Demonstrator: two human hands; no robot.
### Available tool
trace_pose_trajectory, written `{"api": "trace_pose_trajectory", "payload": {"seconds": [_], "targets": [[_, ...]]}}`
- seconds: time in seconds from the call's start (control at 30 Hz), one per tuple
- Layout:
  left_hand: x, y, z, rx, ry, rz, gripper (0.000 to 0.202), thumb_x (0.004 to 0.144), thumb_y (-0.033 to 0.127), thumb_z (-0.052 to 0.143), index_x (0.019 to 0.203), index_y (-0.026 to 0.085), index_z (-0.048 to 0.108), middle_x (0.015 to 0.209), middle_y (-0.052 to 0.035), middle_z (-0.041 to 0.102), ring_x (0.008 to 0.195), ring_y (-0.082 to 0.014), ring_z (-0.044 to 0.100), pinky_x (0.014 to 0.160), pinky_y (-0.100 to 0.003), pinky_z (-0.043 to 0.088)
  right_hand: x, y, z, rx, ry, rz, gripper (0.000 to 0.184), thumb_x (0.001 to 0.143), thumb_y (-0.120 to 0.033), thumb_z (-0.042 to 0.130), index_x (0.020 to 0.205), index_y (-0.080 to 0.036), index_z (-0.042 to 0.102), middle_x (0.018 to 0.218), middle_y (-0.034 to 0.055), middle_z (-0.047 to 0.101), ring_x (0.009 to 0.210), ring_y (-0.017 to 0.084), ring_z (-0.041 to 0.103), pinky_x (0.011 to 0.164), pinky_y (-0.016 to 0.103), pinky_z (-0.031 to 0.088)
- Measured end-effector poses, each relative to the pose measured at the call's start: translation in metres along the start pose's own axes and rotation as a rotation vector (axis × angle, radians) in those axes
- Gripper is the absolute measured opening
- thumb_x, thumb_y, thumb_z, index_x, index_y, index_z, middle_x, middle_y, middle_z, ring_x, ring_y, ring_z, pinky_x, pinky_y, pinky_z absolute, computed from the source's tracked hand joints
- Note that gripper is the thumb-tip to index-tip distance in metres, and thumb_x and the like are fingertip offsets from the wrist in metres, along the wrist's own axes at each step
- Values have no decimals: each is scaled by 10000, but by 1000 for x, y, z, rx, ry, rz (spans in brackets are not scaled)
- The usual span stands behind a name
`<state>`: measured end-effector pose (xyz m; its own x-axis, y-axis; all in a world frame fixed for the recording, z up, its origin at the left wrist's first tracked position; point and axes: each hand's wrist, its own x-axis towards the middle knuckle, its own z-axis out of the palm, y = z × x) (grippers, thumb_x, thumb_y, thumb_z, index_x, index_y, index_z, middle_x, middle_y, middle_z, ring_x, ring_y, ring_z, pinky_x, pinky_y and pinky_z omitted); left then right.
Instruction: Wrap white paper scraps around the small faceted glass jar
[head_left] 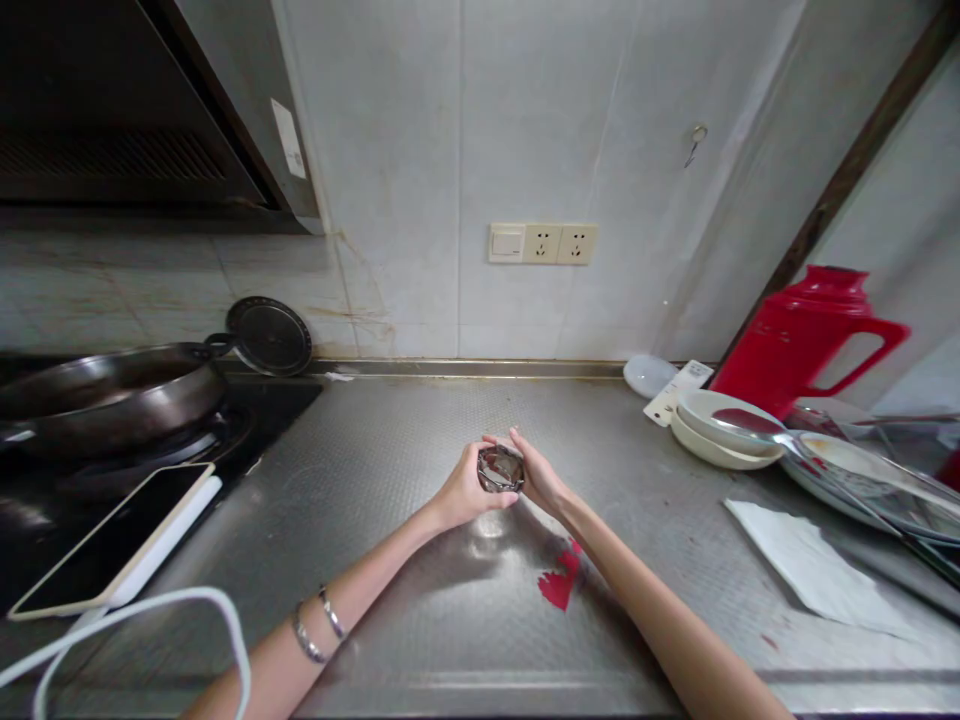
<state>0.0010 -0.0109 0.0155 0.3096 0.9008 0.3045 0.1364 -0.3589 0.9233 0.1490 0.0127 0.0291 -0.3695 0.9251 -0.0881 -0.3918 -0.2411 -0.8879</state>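
Both my hands meet over the middle of the steel counter. Between them is a small shiny metal bowl, tilted so its inside faces me. My left hand cups its left side with fingers curled round it, and two bangles sit on that forearm. My right hand grips the bowl's right edge, fingers over the rim. A red smear lies on the counter just below my right forearm.
A black pan sits on the stove at left, a tablet and white cable beside it. At right are stacked white bowls, a large spoon, a red jug, plates and a paper napkin.
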Motion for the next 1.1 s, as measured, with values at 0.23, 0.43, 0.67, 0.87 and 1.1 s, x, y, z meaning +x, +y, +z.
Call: {"api": "trace_pose_trajectory", "payload": {"seconds": [0.23,0.43,0.67,0.87,1.1], "targets": [[0,6,-1,90,187,13,686,564,260,811,1138,167,447,1113,-106,559,1075,-253,542,976,-447,392,3,4,7,-8,36,-107,456,777,-585,564,901,-170,705,883,74,735,932,239,658,915,375,452],[2,0,0,245,375,-46,698,563,282,803,1139,156,429,1138,-124,507,1111,-274,507,972,-443,391,9,20,12,-33,18,-220,477,726,-621,599,940,-204,686,966,38,722,977,223,631,932,352,435],[2,3,0,-3,113,-149,976,638,320,770,1397,138,185,1307,-186,486,1220,-292,480,1053,-485,335,13,14,3,-34,83,-159,505,746,-643,558,910,-184,689,889,54,727,905,221,659,865,344,471],[4,-1,0,-65,63,-45,791,557,259,830,1243,160,448,1229,-134,577,1137,-270,553,1019,-440,395,9,3,-2,-109,102,-133,515,778,-634,529,932,-179,717,922,68,733,879,223,666,857,341,473],[7,-8,-4,62,266,-52,699,510,295,843,1086,157,473,1068,-98,610,1013,-240,587,931,-415,436,17,19,2,-166,83,-242,566,755,-679,511,957,-189,707,923,52,729,947,231,637,897,356,447]]}}
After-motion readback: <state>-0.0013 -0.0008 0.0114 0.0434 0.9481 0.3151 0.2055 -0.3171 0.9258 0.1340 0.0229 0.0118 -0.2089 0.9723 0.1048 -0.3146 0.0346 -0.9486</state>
